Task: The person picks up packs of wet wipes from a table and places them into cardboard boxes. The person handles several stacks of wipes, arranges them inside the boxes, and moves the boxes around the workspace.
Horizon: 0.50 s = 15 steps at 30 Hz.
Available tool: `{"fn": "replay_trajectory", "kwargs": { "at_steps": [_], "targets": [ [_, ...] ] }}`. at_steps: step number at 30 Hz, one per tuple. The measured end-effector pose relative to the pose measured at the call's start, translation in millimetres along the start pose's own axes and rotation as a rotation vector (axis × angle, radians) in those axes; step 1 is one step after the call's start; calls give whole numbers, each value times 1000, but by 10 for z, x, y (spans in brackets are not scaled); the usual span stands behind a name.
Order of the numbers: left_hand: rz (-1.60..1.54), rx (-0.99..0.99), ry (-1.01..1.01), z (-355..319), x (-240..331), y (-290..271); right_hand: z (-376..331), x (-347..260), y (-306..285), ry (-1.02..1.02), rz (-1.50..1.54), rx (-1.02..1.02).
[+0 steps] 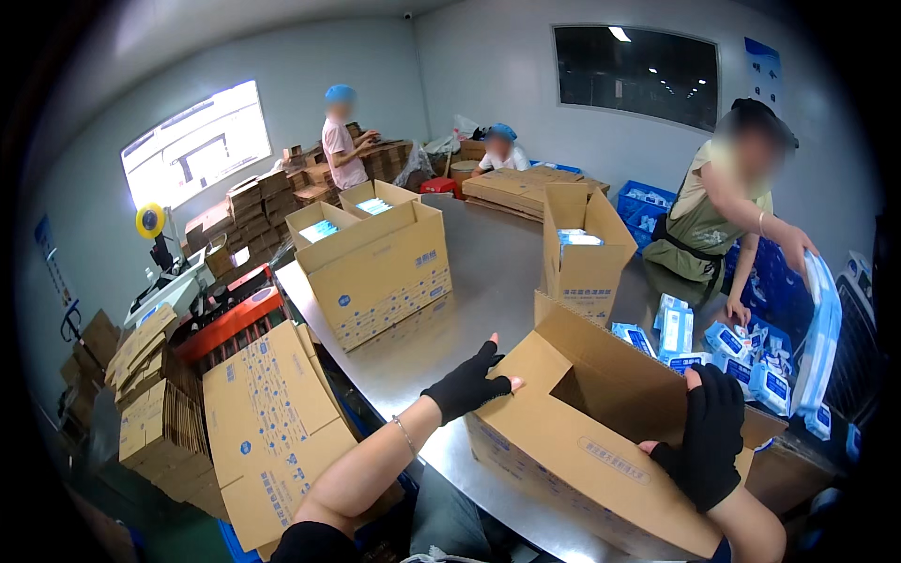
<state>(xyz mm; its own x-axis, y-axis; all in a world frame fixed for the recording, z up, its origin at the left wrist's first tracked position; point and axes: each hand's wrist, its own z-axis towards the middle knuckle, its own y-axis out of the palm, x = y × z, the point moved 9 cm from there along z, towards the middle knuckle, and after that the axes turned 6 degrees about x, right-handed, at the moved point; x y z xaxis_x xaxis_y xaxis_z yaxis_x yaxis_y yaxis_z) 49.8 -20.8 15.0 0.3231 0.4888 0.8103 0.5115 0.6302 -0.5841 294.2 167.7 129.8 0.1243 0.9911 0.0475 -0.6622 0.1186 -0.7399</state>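
Observation:
Before me on the metal table stands an open brown cardboard box (521, 399), its flaps up or folded outward; what I see of its inside is dark. My left hand (466, 380), in a black fingerless glove, touches the box's left flap with fingers spread. Across the right side lies my right hand (704, 441), gloved the same way, its thumb on the near flap and its fingers stretched forward, apart from the thumb. Just beyond the right hand, white-and-blue soft packs (676, 328) lie in a loose pile.
Two open cartons, a wide one (389, 272) and a narrower one (587, 272), hold packs. Flattened cartons (272, 422) lie at left beside a red-framed machine (230, 324). At right a co-worker (718, 206) lifts a row of packs (822, 328). Two people are farther back.

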Motion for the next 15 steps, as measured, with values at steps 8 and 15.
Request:
{"fn": "replay_trajectory", "kwargs": {
  "at_steps": [8,15],
  "targets": [
    [-45,51,53,-79,-10,-3,-202,-287,1,0,33,-154],
    [-162,101,193,-32,157,39,-56,1476,115,321,-250,-226]
  ]
}}
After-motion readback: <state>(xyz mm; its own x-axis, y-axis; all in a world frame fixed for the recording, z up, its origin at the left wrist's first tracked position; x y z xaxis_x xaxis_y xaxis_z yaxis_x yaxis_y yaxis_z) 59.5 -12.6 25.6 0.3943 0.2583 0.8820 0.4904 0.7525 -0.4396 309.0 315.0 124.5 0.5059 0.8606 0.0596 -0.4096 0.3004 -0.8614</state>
